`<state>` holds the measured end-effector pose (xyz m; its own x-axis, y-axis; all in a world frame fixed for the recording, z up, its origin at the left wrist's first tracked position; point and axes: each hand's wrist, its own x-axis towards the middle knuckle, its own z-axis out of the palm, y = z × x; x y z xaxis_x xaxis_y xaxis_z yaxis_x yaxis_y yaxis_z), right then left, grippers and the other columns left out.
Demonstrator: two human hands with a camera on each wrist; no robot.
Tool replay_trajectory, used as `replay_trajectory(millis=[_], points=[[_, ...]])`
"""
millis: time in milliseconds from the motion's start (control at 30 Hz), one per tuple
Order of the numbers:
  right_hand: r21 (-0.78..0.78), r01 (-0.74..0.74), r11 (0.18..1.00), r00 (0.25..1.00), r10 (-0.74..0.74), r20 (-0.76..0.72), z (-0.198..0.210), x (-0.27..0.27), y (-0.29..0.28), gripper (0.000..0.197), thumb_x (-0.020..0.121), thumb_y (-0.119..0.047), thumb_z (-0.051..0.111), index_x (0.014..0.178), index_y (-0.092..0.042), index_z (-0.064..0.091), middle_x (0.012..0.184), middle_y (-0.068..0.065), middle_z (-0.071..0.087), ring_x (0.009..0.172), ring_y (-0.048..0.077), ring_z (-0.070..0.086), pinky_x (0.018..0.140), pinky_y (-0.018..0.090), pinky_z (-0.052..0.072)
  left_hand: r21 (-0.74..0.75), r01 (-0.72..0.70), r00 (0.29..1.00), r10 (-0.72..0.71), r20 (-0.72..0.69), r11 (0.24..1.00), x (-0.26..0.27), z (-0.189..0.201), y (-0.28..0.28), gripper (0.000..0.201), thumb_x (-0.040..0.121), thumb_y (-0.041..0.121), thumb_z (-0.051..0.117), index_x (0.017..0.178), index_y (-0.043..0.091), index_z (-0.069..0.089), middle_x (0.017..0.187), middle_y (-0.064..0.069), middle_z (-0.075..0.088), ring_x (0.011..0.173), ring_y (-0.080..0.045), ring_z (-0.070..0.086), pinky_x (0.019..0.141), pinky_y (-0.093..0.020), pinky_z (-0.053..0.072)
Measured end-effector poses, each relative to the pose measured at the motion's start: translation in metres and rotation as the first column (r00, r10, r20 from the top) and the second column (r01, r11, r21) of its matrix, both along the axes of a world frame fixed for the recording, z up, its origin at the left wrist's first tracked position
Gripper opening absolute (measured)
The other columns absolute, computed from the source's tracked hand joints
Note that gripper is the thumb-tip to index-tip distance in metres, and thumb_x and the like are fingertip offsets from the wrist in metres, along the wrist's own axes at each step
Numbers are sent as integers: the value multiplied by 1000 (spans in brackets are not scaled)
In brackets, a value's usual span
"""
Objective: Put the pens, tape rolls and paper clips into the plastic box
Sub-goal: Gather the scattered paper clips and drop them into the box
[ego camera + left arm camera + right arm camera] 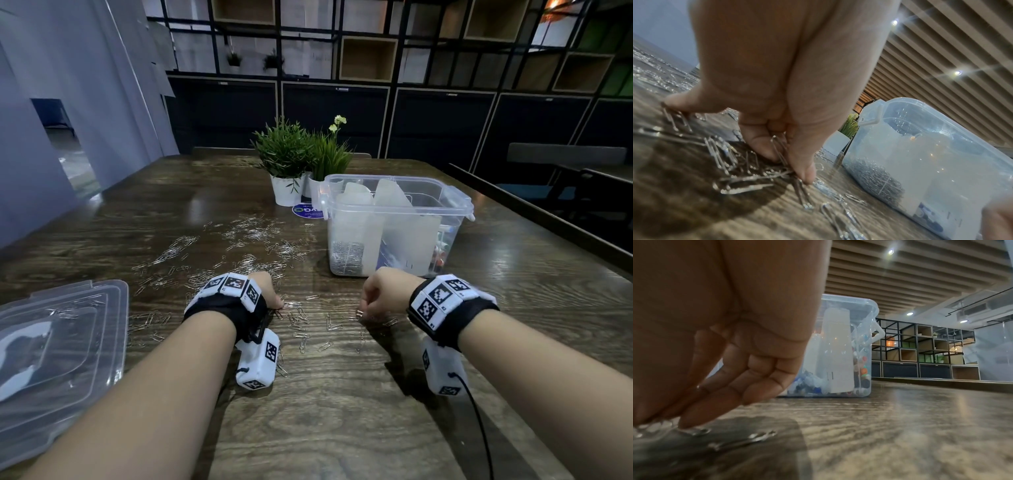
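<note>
Silver paper clips (pixel 253 236) lie scattered over the dark wooden table (pixel 342 411), thickest at centre-left. My left hand (pixel 272 299) is curled down on the table; in the left wrist view its thumb and fingers (pixel 764 146) pinch a few paper clips (pixel 780 151). My right hand (pixel 368 305) is curled too, with a paper clip (pixel 359 312) at its fingertips (pixel 692 421), which touch the table. The clear plastic box (pixel 394 209) stands open behind the right hand. It has white dividers, a heap of clips (pixel 347 257) at its front left, and coloured pens (pixel 440 248) at its right.
The box's clear lid (pixel 58 342) lies flat at the near left, with a few clips on it. Two potted plants (pixel 291 157) stand behind the box on the left. A bench (pixel 548 212) runs along the table's right side. Shelving fills the back wall.
</note>
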<state>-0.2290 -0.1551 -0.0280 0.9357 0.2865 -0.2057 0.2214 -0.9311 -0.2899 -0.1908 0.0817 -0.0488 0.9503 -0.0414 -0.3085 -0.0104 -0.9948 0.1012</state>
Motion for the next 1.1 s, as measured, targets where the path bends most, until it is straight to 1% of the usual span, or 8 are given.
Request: replay_trajectory(millis=[67, 200, 300, 500, 700, 933, 1033, 1100], points=[[-3, -14, 1000, 999, 14, -31, -2, -3, 5, 20, 76, -21, 82, 93, -18, 72, 84, -2, 69, 71, 10, 61, 64, 18, 48, 15, 10, 1000, -10, 18, 1000, 0, -1, 0, 27, 93, 36, 58, 95, 9, 56, 84, -1, 56, 84, -16, 52, 51, -18, 35], [-79, -1, 997, 1000, 0, -18, -5, -1, 12, 38, 76, -23, 82, 111, -15, 69, 93, -3, 67, 79, 12, 60, 65, 20, 45, 19, 9, 1000, -10, 16, 1000, 0, -2, 0, 31, 93, 37, 59, 103, 8, 61, 95, -3, 58, 85, -17, 53, 57, -20, 39], [-50, 73, 996, 996, -76, -56, -8, 4, 11, 37, 74, -25, 84, 107, -13, 71, 96, 3, 73, 77, 14, 64, 70, 21, 46, 12, -4, 1000, 4, 8, 1000, 0, -2, 0, 39, 93, 37, 58, 114, 4, 63, 96, -3, 58, 86, -16, 53, 59, -20, 39], [33, 98, 995, 992, -94, -88, -9, 6, 7, 24, 77, -21, 82, 93, -5, 74, 68, -6, 64, 72, 10, 59, 73, 23, 48, 11, -13, 1000, 13, 5, 1000, 0, -1, 0, 40, 93, 37, 58, 117, 5, 62, 92, -2, 58, 87, -16, 53, 58, -20, 39], [10, 62, 998, 995, -61, -78, -8, 3, 9, 14, 81, -16, 77, 92, -7, 75, 65, -10, 60, 60, 2, 53, 55, 15, 39, 6, -23, 1000, 23, 5, 1000, 0, 0, -1, 40, 92, 37, 59, 116, 5, 63, 96, -3, 58, 86, -16, 53, 53, -18, 34], [-20, 36, 999, 998, -37, -47, -7, 1, 14, 14, 84, -13, 74, 96, -6, 74, 64, -12, 58, 56, 0, 51, 43, 5, 40, -8, -41, 999, 41, 5, 999, -3, 1, -1, 41, 92, 37, 59, 114, 3, 63, 94, -3, 58, 85, -17, 53, 53, -18, 36], [-57, 10, 998, 1000, -11, -27, -8, -2, 17, 13, 85, -15, 71, 97, -8, 74, 79, 0, 68, 62, 8, 56, 59, 17, 47, -31, -45, 999, 45, 13, 999, -5, 1, -1, 41, 91, 37, 60, 114, 4, 64, 95, -3, 59, 86, -17, 54, 64, -22, 41], [-68, -6, 998, 1000, 5, -17, -10, -4, 18, 15, 87, -17, 69, 98, -9, 73, 97, 7, 73, 81, 18, 64, 79, 27, 53, -56, -55, 998, 56, 18, 997, -9, 2, -1, 39, 91, 35, 61, 114, 3, 65, 94, -4, 59, 86, -17, 55, 62, -21, 41]])
